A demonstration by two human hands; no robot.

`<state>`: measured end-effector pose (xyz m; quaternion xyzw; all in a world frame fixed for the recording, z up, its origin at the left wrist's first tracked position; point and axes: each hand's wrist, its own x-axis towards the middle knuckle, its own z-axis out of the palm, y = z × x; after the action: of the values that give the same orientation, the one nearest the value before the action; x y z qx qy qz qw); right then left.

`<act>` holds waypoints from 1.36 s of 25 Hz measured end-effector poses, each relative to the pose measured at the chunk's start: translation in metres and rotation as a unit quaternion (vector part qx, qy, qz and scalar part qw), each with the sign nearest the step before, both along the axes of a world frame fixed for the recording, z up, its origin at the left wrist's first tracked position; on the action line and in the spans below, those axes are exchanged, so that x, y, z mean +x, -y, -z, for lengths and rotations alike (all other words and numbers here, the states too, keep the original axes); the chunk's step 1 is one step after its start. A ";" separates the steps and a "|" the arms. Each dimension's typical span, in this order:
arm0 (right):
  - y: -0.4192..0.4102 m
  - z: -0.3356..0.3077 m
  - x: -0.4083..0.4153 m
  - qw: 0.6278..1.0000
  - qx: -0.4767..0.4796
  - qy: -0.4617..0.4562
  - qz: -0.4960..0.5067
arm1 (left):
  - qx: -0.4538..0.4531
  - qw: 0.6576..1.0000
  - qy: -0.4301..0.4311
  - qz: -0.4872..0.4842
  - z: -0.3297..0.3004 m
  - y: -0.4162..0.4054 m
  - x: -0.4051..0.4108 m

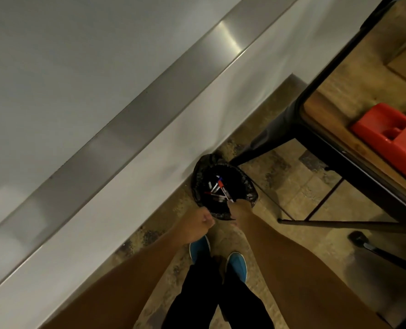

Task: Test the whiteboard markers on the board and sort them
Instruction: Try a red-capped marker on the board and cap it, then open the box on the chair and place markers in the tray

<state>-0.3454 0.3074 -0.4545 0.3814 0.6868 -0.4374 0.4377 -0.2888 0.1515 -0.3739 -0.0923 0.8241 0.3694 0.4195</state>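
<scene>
left hand (pixel 203 220) fisted, empty; right hand (pixel 235 208) unclear over bin (pixel 198 184) of markers (pixel 217 188); no legible writing.

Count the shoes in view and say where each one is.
2. The left shoe is on the floor just below the left hand; the right shoe is beside it, nearer the table. Dark trouser legs cover each partly.

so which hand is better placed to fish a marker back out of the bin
Right, probably. The right hand reaches over the bin rim beside the markers; the left hand is fisted outside the rim, near the wall.
</scene>
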 end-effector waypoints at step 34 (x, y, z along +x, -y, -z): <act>-0.131 -0.376 0.025 0.907 0.138 -0.360 -0.169 | -0.021 0.984 -0.165 0.065 -0.319 -0.068 -0.069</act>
<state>-0.3202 0.4383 -0.0781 0.1322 0.9054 -0.3655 0.1709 -0.3575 0.2191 -0.0551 0.0148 0.8937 0.3340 0.2991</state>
